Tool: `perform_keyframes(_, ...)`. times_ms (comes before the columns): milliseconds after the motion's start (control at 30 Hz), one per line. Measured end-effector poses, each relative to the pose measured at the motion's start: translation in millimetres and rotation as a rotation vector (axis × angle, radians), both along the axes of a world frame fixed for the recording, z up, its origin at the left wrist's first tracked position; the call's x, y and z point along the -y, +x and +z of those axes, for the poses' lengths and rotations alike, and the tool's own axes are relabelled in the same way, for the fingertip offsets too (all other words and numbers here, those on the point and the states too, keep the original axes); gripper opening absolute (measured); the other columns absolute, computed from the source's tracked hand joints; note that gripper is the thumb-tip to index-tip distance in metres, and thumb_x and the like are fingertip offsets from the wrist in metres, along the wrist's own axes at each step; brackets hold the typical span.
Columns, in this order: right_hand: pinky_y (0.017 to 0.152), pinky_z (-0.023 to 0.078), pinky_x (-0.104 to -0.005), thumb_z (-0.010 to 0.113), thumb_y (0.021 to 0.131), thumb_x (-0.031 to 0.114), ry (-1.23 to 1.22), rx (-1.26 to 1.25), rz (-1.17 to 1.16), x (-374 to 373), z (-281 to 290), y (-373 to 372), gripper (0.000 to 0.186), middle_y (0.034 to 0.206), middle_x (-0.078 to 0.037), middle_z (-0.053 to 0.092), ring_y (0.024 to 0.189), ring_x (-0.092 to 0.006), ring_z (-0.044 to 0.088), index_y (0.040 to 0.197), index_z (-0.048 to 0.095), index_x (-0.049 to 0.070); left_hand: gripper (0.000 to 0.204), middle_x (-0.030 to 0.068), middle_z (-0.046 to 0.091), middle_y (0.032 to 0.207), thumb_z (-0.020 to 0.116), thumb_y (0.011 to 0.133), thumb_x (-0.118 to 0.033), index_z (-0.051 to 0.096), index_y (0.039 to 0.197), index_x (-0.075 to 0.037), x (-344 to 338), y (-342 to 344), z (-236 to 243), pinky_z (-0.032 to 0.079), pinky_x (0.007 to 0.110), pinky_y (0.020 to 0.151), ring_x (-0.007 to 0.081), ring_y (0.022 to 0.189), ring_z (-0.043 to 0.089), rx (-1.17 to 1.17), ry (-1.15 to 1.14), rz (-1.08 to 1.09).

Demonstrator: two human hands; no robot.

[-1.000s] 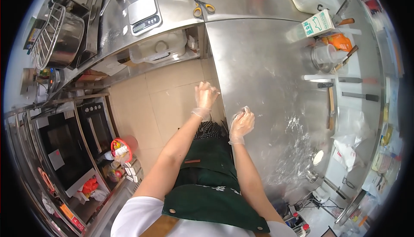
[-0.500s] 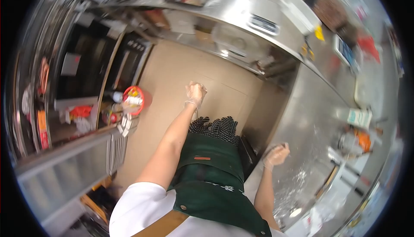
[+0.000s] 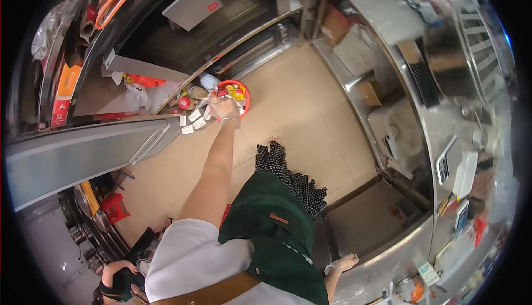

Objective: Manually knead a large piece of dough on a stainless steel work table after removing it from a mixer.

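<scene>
Both my hands wear thin clear plastic gloves. My left hand (image 3: 224, 110) is stretched out over the near-left rim of a red bin (image 3: 247, 102), which is filled with wrappers and other rubbish. Its fingers look loosely apart, though the glove blurs their outline, and I make out nothing held. Several small white boxes (image 3: 194, 115) lie next to the bin, under and beside this hand. My right hand (image 3: 348, 262) is low at my right side by the steel counter's edge, its fingers curled closed with nothing visible in them.
A grey door (image 3: 72, 158) stands open at the left, below dark ovens (image 3: 205, 28). A steel counter (image 3: 388, 255) runs along the right, holding a scale (image 3: 448, 158) and yellow scissors (image 3: 443, 206). Another person (image 3: 119, 277) is at the lower left, near a red stool (image 3: 114, 209).
My view has turned left toward the ovens. My left hand has gone from a fist above the floor to over the red bin. My right hand has dropped back from above the counter.
</scene>
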State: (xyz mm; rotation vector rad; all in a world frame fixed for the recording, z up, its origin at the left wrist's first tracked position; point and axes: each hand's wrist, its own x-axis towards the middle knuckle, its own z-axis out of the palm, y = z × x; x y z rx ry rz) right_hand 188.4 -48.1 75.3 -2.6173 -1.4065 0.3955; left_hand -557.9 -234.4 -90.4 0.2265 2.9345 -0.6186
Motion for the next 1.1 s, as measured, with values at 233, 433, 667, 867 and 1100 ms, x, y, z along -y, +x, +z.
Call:
perform_keyframes(233,0.075,0.05,-0.0298,0.056,0.098,0.017,-0.143,-0.371,0.16,-4,-27,-115,0.033,0.107,-0.01,0.064,0.083,-0.0168,0.059,0.126,0.057,0.0,0.021,0.0018,0.076,0.098,0.057,0.092,-0.024,0.078,0.094,-0.02,85,-74,-29,0.051,0.036,0.077,0.0223,0.096,0.071,0.072,-0.084,0.24)
perform_keyframes(433,0.064,0.046,-0.0243,0.055,0.101,0.019,-0.268,-0.433,0.136,-4,-25,-162,0.032,0.107,-0.003,0.064,0.081,-0.01,0.058,0.131,0.055,0.007,0.018,-0.001,0.074,0.101,0.06,0.092,-0.024,0.078,0.095,-0.02,86,-82,-74,0.045,0.041,0.086,0.0167,0.107,0.061,-0.052,-0.133,0.418)
perform_keyframes(667,0.056,0.046,-0.0207,0.055,0.101,0.016,-0.323,-0.426,0.142,6,-34,-167,0.032,0.102,-0.005,0.066,0.073,-0.0089,0.058,0.131,0.053,0.004,0.019,-0.0029,0.072,0.11,0.062,0.092,-0.024,0.076,0.101,-0.019,97,-94,-92,0.046,0.038,0.088,0.0157,0.108,0.061,0.083,-0.157,0.544)
perform_keyframes(867,0.056,0.045,-0.0204,0.058,0.1,0.015,-0.342,-0.478,0.153,13,-34,-161,0.033,0.095,-0.003,0.063,0.072,-0.009,0.059,0.131,0.054,0.005,0.046,0.0038,0.066,0.128,0.07,0.087,-0.033,0.062,0.129,-0.014,133,-95,-109,0.049,0.041,0.097,0.0238,0.122,0.059,0.355,-0.009,0.525)
perform_keyframes(1100,0.058,0.044,-0.0209,0.062,0.097,0.019,-0.391,-0.497,0.152,9,-24,-167,0.036,0.087,0.001,0.06,0.071,-0.0084,0.057,0.131,0.055,0.007,0.052,0.0089,0.063,0.135,0.066,0.09,-0.03,0.053,0.137,-0.011,180,-101,-86,0.05,0.04,0.1,0.0282,0.125,0.06,0.334,0.035,0.412)
